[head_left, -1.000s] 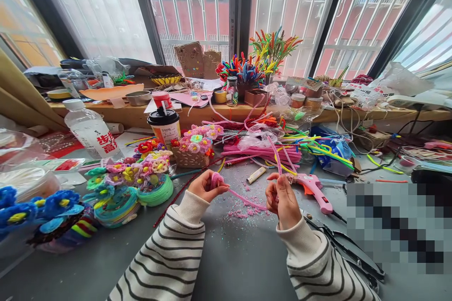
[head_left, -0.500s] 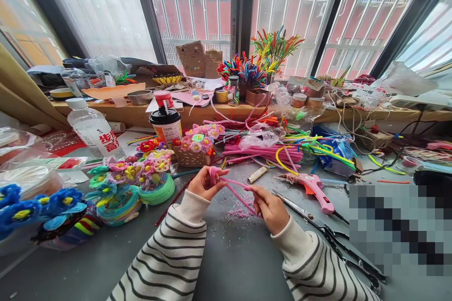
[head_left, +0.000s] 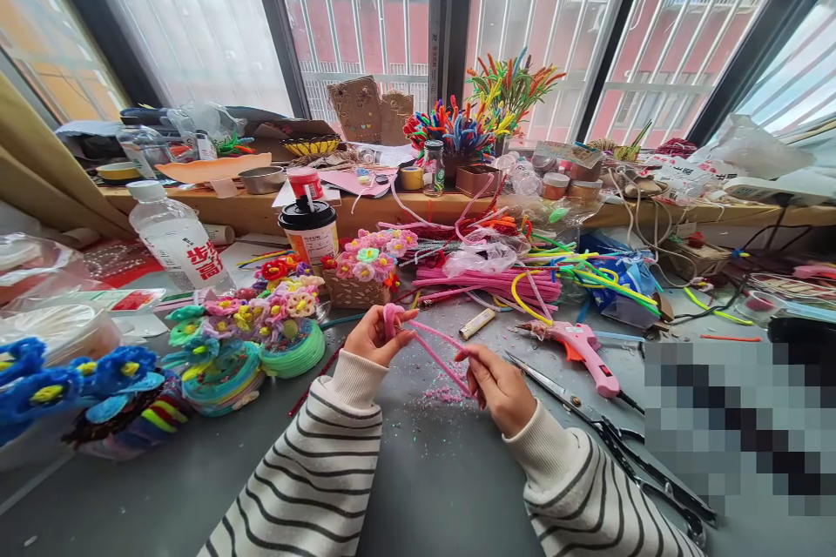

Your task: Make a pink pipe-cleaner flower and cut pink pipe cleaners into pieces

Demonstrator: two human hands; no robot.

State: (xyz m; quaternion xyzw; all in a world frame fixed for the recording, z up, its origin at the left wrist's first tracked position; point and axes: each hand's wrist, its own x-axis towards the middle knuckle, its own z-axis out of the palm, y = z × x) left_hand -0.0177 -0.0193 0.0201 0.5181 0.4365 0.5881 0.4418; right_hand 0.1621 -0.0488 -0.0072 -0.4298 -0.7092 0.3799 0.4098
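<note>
A pink pipe cleaner (head_left: 434,353) stretches between my two hands above the grey table. Its looped end is pinched in the fingers of my left hand (head_left: 372,338), where a small coil stands up over the fingertips. My right hand (head_left: 500,390) closes on the other part, with two strands running from it toward the left. Beneath the strands lies a scatter of pink fuzz (head_left: 448,387) on the tabletop. Close to my right hand are long scissors (head_left: 575,405) and a pink hot glue gun (head_left: 581,348).
Pipe-cleaner flower pots (head_left: 222,374) line the left side, near a water bottle (head_left: 176,239) and a lidded cup (head_left: 312,231). Behind my hands lie a bundle of pink pipe cleaners (head_left: 483,289), a basket of pink flowers (head_left: 359,287) and a lighter (head_left: 477,324). A cluttered sill (head_left: 372,207) runs along the back.
Both hands keep their hold on the pink pipe cleaner. My right hand's fingers have shifted slightly, and the strands between the hands look a little more spread.
</note>
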